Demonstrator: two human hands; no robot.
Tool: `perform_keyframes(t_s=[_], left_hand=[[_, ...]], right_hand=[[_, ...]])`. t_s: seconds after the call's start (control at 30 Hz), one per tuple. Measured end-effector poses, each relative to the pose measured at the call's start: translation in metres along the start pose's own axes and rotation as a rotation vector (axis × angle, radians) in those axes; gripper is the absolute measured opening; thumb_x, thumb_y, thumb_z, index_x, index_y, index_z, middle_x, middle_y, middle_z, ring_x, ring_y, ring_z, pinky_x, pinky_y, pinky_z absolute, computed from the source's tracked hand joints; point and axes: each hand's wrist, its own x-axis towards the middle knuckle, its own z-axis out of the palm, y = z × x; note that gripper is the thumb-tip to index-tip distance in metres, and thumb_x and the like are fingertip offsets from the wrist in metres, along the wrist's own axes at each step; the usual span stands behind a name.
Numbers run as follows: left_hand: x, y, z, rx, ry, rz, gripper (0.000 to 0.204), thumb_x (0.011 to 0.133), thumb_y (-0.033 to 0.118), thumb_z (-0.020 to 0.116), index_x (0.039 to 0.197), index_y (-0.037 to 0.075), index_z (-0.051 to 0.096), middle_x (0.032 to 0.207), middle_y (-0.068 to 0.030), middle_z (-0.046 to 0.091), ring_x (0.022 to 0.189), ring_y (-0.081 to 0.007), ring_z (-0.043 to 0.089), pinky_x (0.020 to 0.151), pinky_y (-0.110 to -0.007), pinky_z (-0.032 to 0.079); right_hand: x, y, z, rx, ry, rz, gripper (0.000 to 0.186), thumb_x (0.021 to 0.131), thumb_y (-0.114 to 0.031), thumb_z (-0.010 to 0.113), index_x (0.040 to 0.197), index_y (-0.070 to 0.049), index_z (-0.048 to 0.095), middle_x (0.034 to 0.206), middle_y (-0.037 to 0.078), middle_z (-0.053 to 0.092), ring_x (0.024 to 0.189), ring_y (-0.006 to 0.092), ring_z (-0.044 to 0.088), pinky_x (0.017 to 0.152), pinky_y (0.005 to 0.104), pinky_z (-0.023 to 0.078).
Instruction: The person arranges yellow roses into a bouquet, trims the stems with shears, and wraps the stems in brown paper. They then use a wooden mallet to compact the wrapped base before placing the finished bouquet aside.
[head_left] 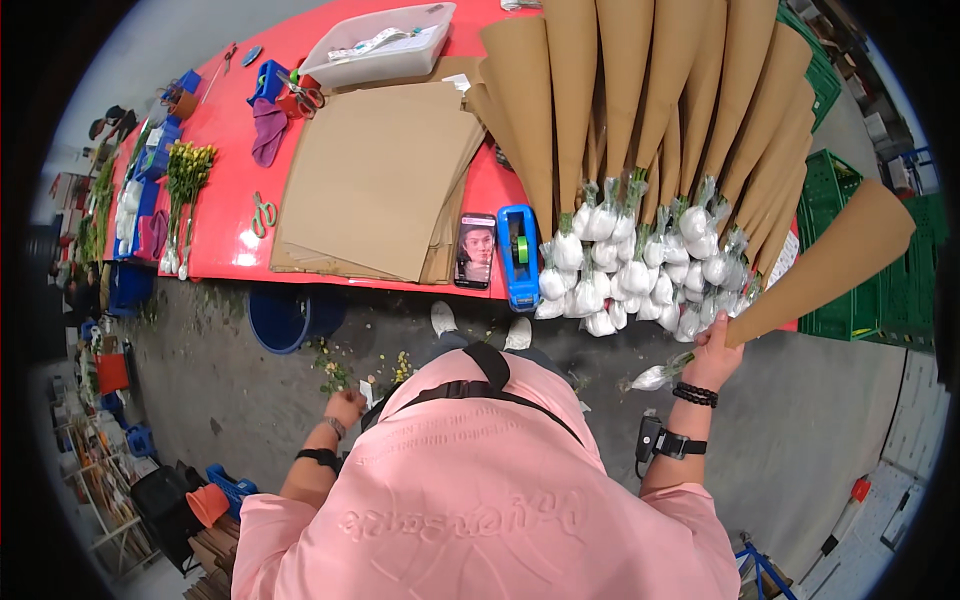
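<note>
Clock centred mid-view. Right hand at 3 o'clock, fingers closed round the narrow end of a kraft-paper cone. Left hand low at 8 o'clock, near the waist; can't tell if it's curled on anything.

Cone: plain brown, smooth, long taper, tilted. Wide end points to 2 o'clock, narrow end to 8 o'clock. Past the grip, green stems in clear film end in a white wrapped bulb, over the floor, off the table.

Edges: red table, front edge runs 9 to 3 o'clock. Pile of similar cones at 1 o'clock, white ends crowding that edge. Blue tape dispenser sits just left of them, phone beside it, kraft sheet stack at 11 o'clock. Green crates behind the held cone in view; contact can't be told.

Room: widest grey floor at 4 o'clock, right of the forearm. More floor at 8 o'clock, below the blue bucket.
</note>
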Motion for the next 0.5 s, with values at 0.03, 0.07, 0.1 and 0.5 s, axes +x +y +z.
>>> perform_keyframes(t_s=[0.03,0.07,0.1,0.5], left_hand=[[0.007,-0.043,0.014,0.276,0.032,0.143,0.037,0.091,0.033,0.063,0.109,0.000,0.070,0.107,-0.0231,0.073,0.102,-0.0360,0.072,0.088,-0.044,0.056],[0.024,-0.095,0.030,0.554,0.068,0.281,0.037,0.093,0.035,0.060,0.106,0.002,0.072,0.106,-0.0221,0.074,0.102,-0.0367,0.072,0.088,-0.045,0.057],[0.035,-0.133,0.052,0.651,0.020,0.242,0.038,0.093,0.037,0.057,0.106,0.005,0.073,0.108,-0.0209,0.074,0.103,-0.0371,0.071,0.089,-0.047,0.057],[0.036,-0.077,0.080,-0.360,0.183,-0.008,0.030,0.094,0.029,0.061,0.100,0.002,0.073,0.089,-0.0130,0.073,0.086,-0.0233,0.070,0.076,-0.038,0.055]], right_hand=[[0.001,0.000,0.001,0.019,-0.008,-0.002,0.014,0.100,-0.015,0.067,0.098,-0.005,0.058,0.071,-0.002,0.051,0.058,0.0074,0.045,0.053,0.0246,0.040],[0.002,-0.002,0.004,0.025,-0.010,0.010,0.014,0.100,-0.014,0.067,0.097,-0.005,0.058,0.071,-0.002,0.051,0.058,0.0072,0.045,0.053,0.0244,0.040],[0.003,-0.003,0.006,0.029,-0.010,0.021,0.013,0.101,-0.014,0.066,0.097,-0.005,0.057,0.071,-0.002,0.050,0.058,0.0071,0.045,0.053,0.0243,0.040],[0.016,-0.018,0.017,0.037,-0.061,-0.011,0.014,0.101,-0.014,0.067,0.098,-0.003,0.058,0.069,-0.002,0.051,0.057,0.0069,0.044,0.053,0.0237,0.039]])
